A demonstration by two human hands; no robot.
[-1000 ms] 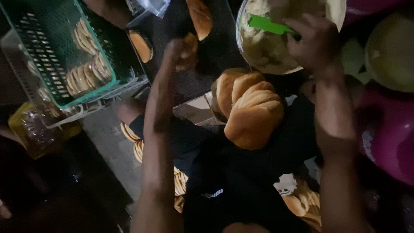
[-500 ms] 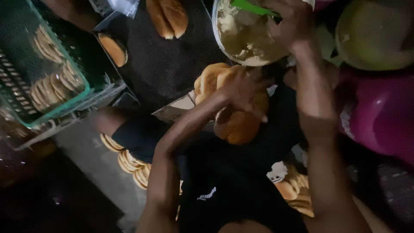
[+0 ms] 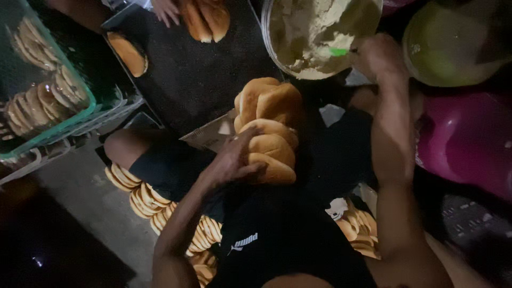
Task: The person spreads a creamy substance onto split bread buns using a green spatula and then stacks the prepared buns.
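While the left hand (image 3: pixel 234 160) grips a bun off the stack of buns (image 3: pixel 269 130) on the lap, the right hand (image 3: pixel 376 56) clasps a green spreader (image 3: pixel 338 52) in the filling bowl (image 3: pixel 277 48), with most buns seemingly unfilled.

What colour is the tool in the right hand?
Bright green, seen in the head view.

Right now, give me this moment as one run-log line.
left hand: on bread rolls | right hand: holds green spreader | bowl: pale filling
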